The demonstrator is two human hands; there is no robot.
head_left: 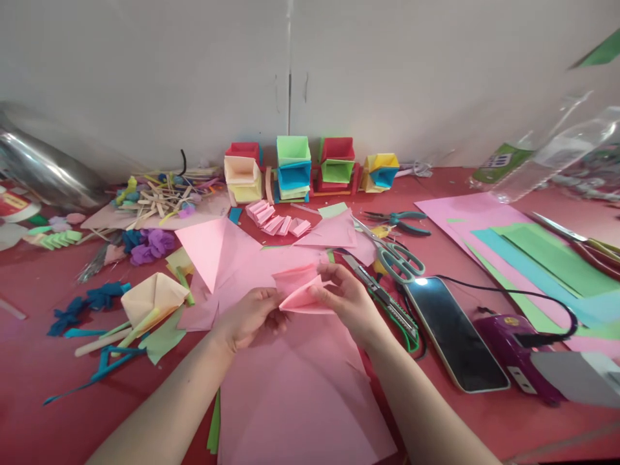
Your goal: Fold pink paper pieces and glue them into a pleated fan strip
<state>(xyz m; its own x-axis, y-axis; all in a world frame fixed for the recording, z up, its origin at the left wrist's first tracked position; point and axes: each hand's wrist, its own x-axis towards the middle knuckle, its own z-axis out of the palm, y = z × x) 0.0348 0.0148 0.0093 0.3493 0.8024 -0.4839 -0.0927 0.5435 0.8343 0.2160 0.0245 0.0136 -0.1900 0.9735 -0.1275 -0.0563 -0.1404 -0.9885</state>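
Note:
Both my hands pinch a small folded piece of pink paper (pixel 299 292) above a large pink sheet (pixel 295 394) on the red table (pixel 29 368). My left hand (pixel 248 315) grips its left corner. My right hand (pixel 347 298) holds its right side, fingers on top. Behind it lie other folded pink triangles (pixel 208 248) and a row of small pink pleated pieces (pixel 276 219).
Right of my hands lie a utility knife (pixel 382 294), scissors (pixel 394 255), pliers (pixel 400 221), a phone (pixel 453 332) with a black cable, and a purple device (pixel 513 352). Coloured paper sheets (pixel 537 258) lie far right. Paper boxes (pixel 293 168) line the wall. Paper flowers and sticks (pixel 155 197) lie left.

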